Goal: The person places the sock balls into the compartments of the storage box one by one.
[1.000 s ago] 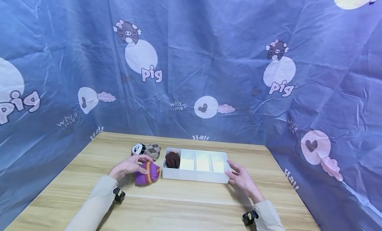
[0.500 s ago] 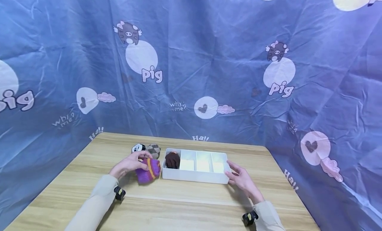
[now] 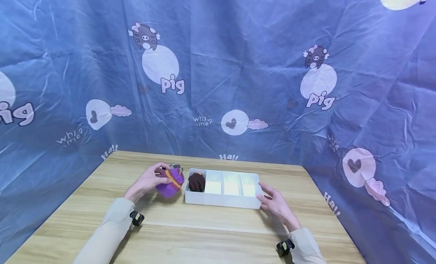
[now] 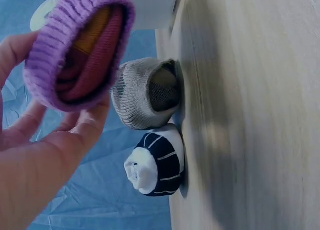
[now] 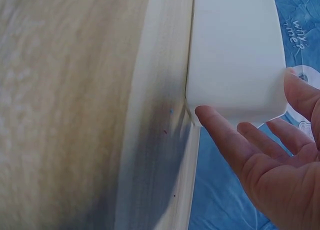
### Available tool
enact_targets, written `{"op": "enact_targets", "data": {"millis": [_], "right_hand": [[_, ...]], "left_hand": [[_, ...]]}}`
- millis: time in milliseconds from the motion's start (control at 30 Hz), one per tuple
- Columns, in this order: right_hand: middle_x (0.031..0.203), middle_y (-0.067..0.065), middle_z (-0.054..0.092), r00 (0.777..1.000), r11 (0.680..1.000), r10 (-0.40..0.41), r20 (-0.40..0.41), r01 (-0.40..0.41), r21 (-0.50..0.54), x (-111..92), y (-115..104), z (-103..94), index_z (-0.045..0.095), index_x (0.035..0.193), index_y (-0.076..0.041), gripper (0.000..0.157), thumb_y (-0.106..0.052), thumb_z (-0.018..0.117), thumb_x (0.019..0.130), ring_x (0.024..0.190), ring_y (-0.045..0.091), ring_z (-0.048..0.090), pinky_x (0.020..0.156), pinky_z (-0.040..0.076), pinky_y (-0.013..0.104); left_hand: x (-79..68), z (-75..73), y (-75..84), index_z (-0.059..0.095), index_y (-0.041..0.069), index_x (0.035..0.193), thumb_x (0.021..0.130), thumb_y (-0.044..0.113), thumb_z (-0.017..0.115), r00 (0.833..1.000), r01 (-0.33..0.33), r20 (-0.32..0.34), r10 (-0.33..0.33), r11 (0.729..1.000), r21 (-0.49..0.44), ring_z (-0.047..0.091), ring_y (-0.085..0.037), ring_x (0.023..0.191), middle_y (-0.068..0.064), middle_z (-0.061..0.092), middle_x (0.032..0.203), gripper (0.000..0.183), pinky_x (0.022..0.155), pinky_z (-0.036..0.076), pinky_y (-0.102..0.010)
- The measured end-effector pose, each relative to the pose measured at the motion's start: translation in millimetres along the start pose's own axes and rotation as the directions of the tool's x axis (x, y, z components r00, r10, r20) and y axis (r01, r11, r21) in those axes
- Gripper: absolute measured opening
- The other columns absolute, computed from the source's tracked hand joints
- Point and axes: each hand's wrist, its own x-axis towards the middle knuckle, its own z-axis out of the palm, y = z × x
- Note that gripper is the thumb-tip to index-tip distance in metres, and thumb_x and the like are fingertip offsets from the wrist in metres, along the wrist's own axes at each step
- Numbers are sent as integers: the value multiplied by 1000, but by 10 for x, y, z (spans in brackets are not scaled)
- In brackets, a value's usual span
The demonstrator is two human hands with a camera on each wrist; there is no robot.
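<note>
My left hand [image 3: 147, 181] pinches a purple rolled sock [image 3: 170, 185] with an orange stripe, raised above the table just left of the white box [image 3: 221, 200]. Its ribbed cuff opening and red folds face the left wrist camera. Beyond it on the table sit a grey rolled sock [image 4: 137, 92] and a black-and-white rolled sock [image 4: 161, 162]; in the head view the hand and purple sock largely hide them. A dark brown rolled bundle [image 3: 196, 182] fills the box's leftmost compartment. My right hand [image 3: 276, 205] touches the box's right end with extended fingers.
Several compartments divide the white box in a row; those right of the brown bundle show bare floors. The wooden table [image 3: 204, 241] ends at a blue printed curtain [image 3: 218, 86] behind and at both sides. Dark cameras are strapped to both wrists.
My left hand has lifted the purple sock up off the table and away from me, tilting it. It now covers most of the socks behind. My right hand and the box stay put.
</note>
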Motion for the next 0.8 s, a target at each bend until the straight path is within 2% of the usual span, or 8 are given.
{"op": "enact_targets", "data": {"millis": [200, 367, 533, 633, 800], "right_hand": [[157, 29, 23, 1000, 1000, 0, 0, 0, -7, -4, -6, 7, 30, 152, -1, 61, -7, 57, 98, 131, 47, 45, 92, 55, 43], [157, 28, 25, 1000, 1000, 7, -14, -7, -3, 3, 0, 9, 32, 151, -2, 60, -7, 58, 97, 131, 46, 45, 92, 55, 41], [157, 27, 25, 1000, 1000, 11, -20, -11, -5, 5, 15, -7, 33, 151, -3, 60, -8, 58, 97, 131, 46, 46, 90, 56, 40], [157, 27, 25, 1000, 1000, 10, -20, -10, -6, 6, 16, -16, 33, 151, -3, 60, -8, 58, 97, 130, 46, 47, 89, 56, 40], [157, 28, 24, 1000, 1000, 7, -9, -8, -6, 9, 7, -20, 32, 151, -2, 61, -8, 59, 97, 129, 44, 48, 89, 57, 38]], "left_hand": [[29, 48, 11, 54, 3, 126, 80, 11, 79, 999, -45, -31, 44, 998, -53, 61, -26, 102, -24, 59, 117, 53, 84, 55, -37], [67, 98, 33, 53, 1, 129, 83, 13, 78, 993, -112, -45, 109, 992, -64, 62, -20, 101, -25, 61, 121, 54, 83, 54, -33], [120, 187, 94, 50, 6, 136, 83, 15, 78, 986, -157, -64, 151, 983, -99, 64, -19, 99, -26, 62, 122, 61, 81, 55, -33], [140, 244, 126, 49, 8, 141, 84, 18, 78, 985, -167, -68, 160, 979, -113, 65, -17, 99, -26, 63, 122, 65, 78, 57, -34], [166, 330, 154, 52, 7, 139, 85, 18, 76, 986, -165, -44, 161, 979, -121, 66, -17, 95, -27, 63, 122, 60, 73, 59, -37]]}}
